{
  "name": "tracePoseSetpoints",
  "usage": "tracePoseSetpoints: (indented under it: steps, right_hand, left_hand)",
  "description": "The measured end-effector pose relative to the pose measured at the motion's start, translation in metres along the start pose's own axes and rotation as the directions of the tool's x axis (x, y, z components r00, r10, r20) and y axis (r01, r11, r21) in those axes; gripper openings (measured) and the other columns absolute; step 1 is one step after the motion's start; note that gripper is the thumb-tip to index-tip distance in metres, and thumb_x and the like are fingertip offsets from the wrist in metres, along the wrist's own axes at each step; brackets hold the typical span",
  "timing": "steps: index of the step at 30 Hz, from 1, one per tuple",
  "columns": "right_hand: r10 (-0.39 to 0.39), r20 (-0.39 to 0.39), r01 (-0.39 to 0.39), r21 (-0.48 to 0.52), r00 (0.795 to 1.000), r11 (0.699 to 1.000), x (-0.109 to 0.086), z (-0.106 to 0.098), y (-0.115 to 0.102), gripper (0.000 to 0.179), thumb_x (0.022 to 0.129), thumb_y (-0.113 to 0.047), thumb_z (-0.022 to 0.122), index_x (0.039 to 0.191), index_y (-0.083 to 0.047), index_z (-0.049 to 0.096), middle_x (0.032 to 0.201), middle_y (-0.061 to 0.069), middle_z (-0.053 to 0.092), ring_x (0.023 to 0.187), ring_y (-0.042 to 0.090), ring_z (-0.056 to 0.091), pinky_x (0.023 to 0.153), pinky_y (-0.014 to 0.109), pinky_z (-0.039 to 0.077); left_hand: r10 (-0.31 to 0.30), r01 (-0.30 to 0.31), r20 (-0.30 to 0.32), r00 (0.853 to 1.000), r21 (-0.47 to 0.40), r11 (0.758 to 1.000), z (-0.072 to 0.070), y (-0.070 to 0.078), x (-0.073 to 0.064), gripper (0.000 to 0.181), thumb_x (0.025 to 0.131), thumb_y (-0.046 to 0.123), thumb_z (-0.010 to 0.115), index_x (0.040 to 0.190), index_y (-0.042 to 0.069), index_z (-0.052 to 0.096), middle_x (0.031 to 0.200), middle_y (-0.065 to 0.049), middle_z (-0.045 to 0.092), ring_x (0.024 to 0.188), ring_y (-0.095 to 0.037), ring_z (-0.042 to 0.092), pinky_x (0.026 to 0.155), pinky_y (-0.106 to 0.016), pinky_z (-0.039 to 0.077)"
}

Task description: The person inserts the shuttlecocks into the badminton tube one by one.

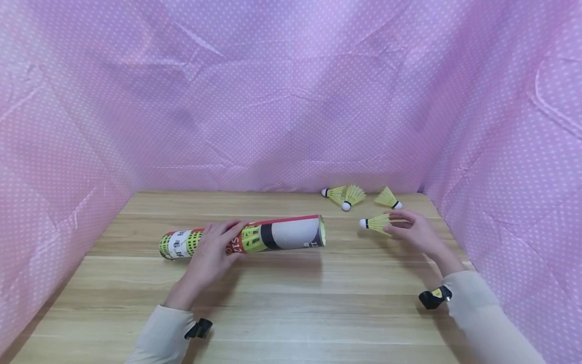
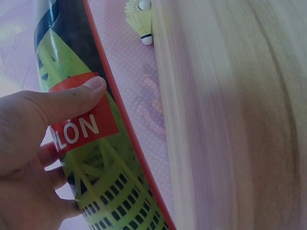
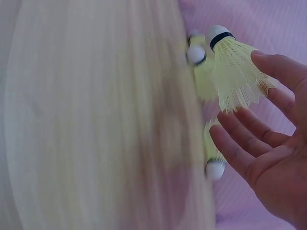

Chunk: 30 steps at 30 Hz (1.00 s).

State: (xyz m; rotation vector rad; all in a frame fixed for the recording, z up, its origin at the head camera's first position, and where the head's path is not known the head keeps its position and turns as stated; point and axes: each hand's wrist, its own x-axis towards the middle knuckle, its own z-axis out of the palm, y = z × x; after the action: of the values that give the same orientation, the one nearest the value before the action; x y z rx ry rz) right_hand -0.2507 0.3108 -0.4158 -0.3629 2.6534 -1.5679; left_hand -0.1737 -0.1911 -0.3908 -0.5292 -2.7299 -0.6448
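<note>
My left hand [image 1: 212, 259] grips a shuttlecock tube [image 1: 291, 235] round its middle. Printed in yellow-green, red, grey and black, the tube lies sideways close over the table, its round end [image 1: 322, 231] facing right. In the left wrist view the thumb [image 2: 79, 99] lies across the red label, with fingers curled behind the tube. To the right of that end, my right hand [image 1: 416, 235] pinches a yellow shuttlecock [image 1: 376, 223] by the skirt's edge. Its white cork [image 3: 219, 32] points left toward the tube, and the other fingers [image 3: 235, 146] spread below the skirt.
Two yellow shuttlecocks lie together at the table's back edge, one [image 1: 334, 192] partly behind the other [image 1: 352, 197]. A further shuttlecock [image 1: 388, 197] lies to their right, beyond my right hand. Pink dotted cloth [image 1: 291, 126] hangs behind and beside the wooden table [image 1: 291, 313].
</note>
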Motion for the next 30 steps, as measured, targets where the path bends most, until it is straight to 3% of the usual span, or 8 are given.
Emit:
tracePoseSetpoints:
  steps: [14,17,21,30]
  right_hand:
    - [-0.113,0.035,0.109,0.087,0.993,0.990,-0.003,0.042,-0.066,0.051,0.089,-0.018,0.079,0.134,-0.004,0.060,0.135,0.017,0.058,0.124,0.038,0.057,0.090,0.027,0.056]
    - [-0.169,0.041,0.162,0.125,0.985,0.979,-0.006,0.052,-0.078,0.049,0.087,-0.014,0.080,0.132,-0.004,0.062,0.133,0.016,0.059,0.121,0.037,0.058,0.091,0.032,0.057]
    - [-0.232,0.066,0.216,0.187,0.971,0.958,-0.010,0.065,-0.091,0.049,0.086,-0.006,0.079,0.131,0.001,0.061,0.134,0.019,0.059,0.117,0.038,0.061,0.091,0.035,0.057]
    - [-0.271,0.084,0.247,0.224,0.959,0.943,-0.015,0.091,-0.107,0.052,0.086,-0.005,0.079,0.134,-0.003,0.060,0.136,0.016,0.059,0.117,0.035,0.062,0.093,0.037,0.056]
  left_hand:
    - [-0.001,0.001,-0.009,1.000,0.013,1.000,0.001,-0.002,-0.001,0.085,0.072,0.008,0.090,0.147,0.019,0.052,0.142,-0.014,0.054,0.130,-0.037,0.048,0.119,-0.062,0.016]
    - [0.002,-0.002,-0.014,1.000,0.015,1.000,0.001,-0.002,-0.001,0.085,0.071,0.007,0.090,0.147,0.018,0.053,0.142,-0.014,0.054,0.130,-0.038,0.048,0.119,-0.063,0.016]
    - [0.011,-0.011,-0.022,1.000,0.018,1.000,0.002,-0.002,0.000,0.085,0.071,0.007,0.090,0.147,0.018,0.053,0.141,-0.016,0.054,0.130,-0.039,0.048,0.118,-0.064,0.016]
    - [0.025,-0.025,-0.029,0.999,0.013,1.000,0.003,0.000,0.000,0.086,0.070,0.008,0.091,0.146,0.019,0.054,0.140,-0.015,0.055,0.129,-0.038,0.050,0.118,-0.063,0.017]
